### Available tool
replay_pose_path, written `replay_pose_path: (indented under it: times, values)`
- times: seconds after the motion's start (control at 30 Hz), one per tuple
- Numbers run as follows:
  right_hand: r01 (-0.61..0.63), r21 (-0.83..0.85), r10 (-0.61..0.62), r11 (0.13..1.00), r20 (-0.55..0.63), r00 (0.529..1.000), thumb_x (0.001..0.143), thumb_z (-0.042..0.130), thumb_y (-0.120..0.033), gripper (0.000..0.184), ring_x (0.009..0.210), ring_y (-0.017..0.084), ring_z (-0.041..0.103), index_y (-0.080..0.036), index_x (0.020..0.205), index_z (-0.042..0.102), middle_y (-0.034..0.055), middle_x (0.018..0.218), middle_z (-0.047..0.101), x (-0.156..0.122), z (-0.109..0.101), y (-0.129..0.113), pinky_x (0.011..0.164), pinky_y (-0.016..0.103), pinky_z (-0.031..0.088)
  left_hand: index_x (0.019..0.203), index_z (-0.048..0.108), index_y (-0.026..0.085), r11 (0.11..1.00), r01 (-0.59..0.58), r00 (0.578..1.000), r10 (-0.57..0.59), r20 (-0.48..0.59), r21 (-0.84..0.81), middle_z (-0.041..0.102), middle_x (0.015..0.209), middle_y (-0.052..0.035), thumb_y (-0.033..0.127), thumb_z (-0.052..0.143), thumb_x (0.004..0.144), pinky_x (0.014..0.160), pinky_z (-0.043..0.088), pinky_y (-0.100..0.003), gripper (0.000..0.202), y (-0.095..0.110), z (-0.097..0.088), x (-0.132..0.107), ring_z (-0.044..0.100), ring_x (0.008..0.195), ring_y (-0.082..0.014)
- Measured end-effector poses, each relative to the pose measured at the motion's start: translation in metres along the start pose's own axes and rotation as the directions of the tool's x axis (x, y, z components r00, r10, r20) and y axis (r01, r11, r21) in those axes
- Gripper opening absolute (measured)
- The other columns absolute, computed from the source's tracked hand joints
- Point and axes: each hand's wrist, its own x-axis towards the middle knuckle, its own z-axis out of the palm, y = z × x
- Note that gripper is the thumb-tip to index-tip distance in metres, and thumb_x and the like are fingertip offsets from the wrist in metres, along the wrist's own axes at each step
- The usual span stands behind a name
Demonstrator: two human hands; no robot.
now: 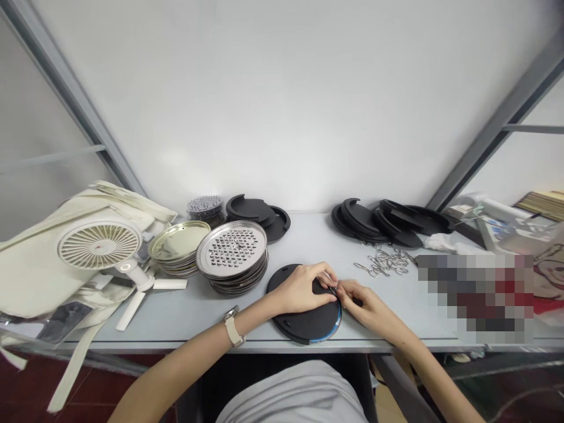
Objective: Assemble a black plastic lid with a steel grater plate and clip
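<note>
Here's the left hand [308, 289] arched over the black disc [282, 320], grip hard to tell, near the table's [308, 241] front edge; right hand [363, 305] pinched narrow at the disc's right rim! Beyond: metal clips [388, 262] right, stacked graters [238, 249] left.

There are two hands [306, 291] [363, 302], one fan [100, 245], one watch [233, 327], two stacks of metal discs [180, 242] [238, 249]; overlapping black discs [304, 326] and metal pieces [388, 261] cannot be counted exactly.
</note>
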Motion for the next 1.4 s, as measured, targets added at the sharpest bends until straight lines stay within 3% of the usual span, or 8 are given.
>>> replay_pose_path:
  times: [0.27, 0.47, 0.67, 0.87, 1.07, 1.4]
  values:
    - [-0.016, 0.034, 0.017, 0.999, -0.013, 1.0, 0.095, 0.036, -0.041, 0.037, 0.064, 0.015, 0.039, -0.021, 0.063, 0.033, -0.0037, 0.064, 0.036, -0.0002, -0.0027, -0.0038, 0.061, 0.026, 0.034, 0.104, 0.056, 0.021, 0.998, 0.043, 0.999, -0.042, -0.025, 0.037, 0.073, 0.094, -0.0016, 0.015, 0.062, 0.076, 0.089, 0.047, -0.025, 0.029, 0.0004, -0.001, -0.0006, 0.067, 0.094, -0.0149]
    - [-0.043, 0.083, 0.045, 0.996, -0.013, 0.999, 0.096, 0.035, -0.044, 0.038, 0.064, 0.015, 0.042, -0.021, 0.067, 0.039, -0.0034, 0.064, 0.04, 0.0004, -0.0023, -0.0053, 0.061, 0.026, 0.037, 0.105, 0.058, 0.022, 0.994, 0.097, 0.995, -0.095, -0.027, 0.057, 0.07, 0.103, -0.0006, 0.019, 0.064, 0.075, 0.077, 0.048, -0.022, 0.031, 0.0013, -0.002, -0.0015, 0.066, 0.086, -0.0131]
    - [-0.013, 0.026, 0.013, 1.0, -0.007, 1.0, 0.096, 0.036, -0.045, 0.037, 0.068, 0.017, 0.046, -0.019, 0.072, 0.049, -0.0007, 0.068, 0.048, 0.0007, -0.0016, -0.0031, 0.064, 0.028, 0.039, 0.105, 0.06, 0.022, 0.992, 0.095, 0.995, -0.095, 0.002, 0.081, 0.065, 0.075, 0.0021, 0.022, 0.069, 0.07, 0.069, 0.046, -0.022, 0.036, 0.0049, -0.0026, -0.0016, 0.063, 0.074, -0.0129]
    - [0.016, 0.014, -0.017, 1.0, 0.014, 1.0, 0.095, 0.038, -0.041, 0.038, 0.068, 0.017, 0.047, -0.019, 0.065, 0.047, 0.0008, 0.069, 0.051, 0.0008, -0.0014, 0.0015, 0.065, 0.029, 0.041, 0.096, 0.06, 0.018, 0.996, 0.087, 0.996, -0.087, -0.004, 0.002, 0.068, 0.091, -0.0012, 0.017, 0.067, 0.07, 0.071, 0.048, -0.021, 0.027, 0.0041, -0.0002, -0.0007, 0.063, 0.08, -0.0124]
    - [0.013, -0.006, -0.013, 1.0, 0.011, 1.0, 0.095, 0.037, -0.04, 0.038, 0.067, 0.017, 0.047, -0.019, 0.064, 0.044, -0.0001, 0.069, 0.049, -0.0001, -0.0017, 0.0015, 0.065, 0.029, 0.04, 0.094, 0.062, 0.018, 0.999, 0.04, 0.999, -0.04, -0.016, 0.014, 0.069, 0.088, -0.0002, 0.016, 0.067, 0.07, 0.073, 0.046, -0.02, 0.025, 0.0004, 0.0007, -0.0002, 0.063, 0.081, -0.0116]
    - [0.02, -0.002, -0.02, 1.0, 0.008, 1.0, 0.095, 0.038, -0.04, 0.038, 0.067, 0.016, 0.046, -0.02, 0.063, 0.042, -0.0006, 0.066, 0.046, 0.0008, -0.0021, -0.0016, 0.065, 0.029, 0.04, 0.095, 0.058, 0.019, 0.997, 0.071, 0.997, -0.071, 0.003, -0.016, 0.071, 0.09, -0.0014, 0.017, 0.07, 0.07, 0.07, 0.045, -0.021, 0.028, -0.0003, 0.0, 0.0003, 0.063, 0.077, -0.0117]
